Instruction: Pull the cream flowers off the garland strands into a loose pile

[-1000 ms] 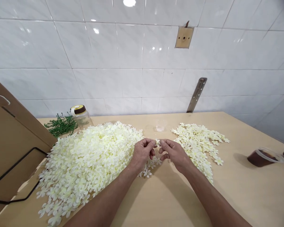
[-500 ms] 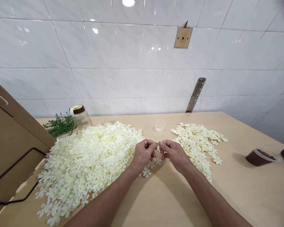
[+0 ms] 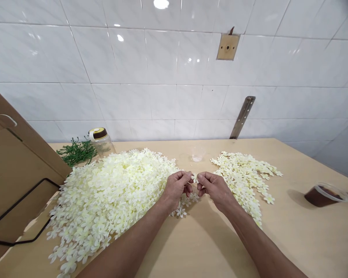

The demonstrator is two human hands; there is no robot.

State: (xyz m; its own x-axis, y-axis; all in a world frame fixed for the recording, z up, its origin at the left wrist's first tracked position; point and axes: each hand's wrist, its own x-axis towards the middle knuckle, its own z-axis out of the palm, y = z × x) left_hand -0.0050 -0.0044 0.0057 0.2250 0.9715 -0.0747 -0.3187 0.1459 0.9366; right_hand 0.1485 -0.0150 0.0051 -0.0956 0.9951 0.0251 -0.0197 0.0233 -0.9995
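A small white artificial flower (image 3: 194,178) is pinched between my two hands, above the middle of the table. My left hand (image 3: 178,187) grips its left side with thumb and forefinger. On the other side, the fingertips of my right hand (image 3: 213,187) close on the flower's edge. A big heap of cream-white artificial flowers (image 3: 116,193) spreads to the left, reaching under my left hand. Beyond my right hand lies a smaller, thinner pile of the same flowers (image 3: 243,173). Behind the hands stands a small clear cup (image 3: 196,157).
At the back left are green plastic stems (image 3: 78,151) and a clear jar with a brown and yellow lid (image 3: 101,141). A cardboard box (image 3: 20,173) with a black wire frame (image 3: 23,208) borders the left. A tub of dark liquid (image 3: 324,194) sits at the right.
The flower between my fingertips now shows its open petals, where before only a sliver was visible. My hands have stayed almost in place; the whole view has shifted slightly.
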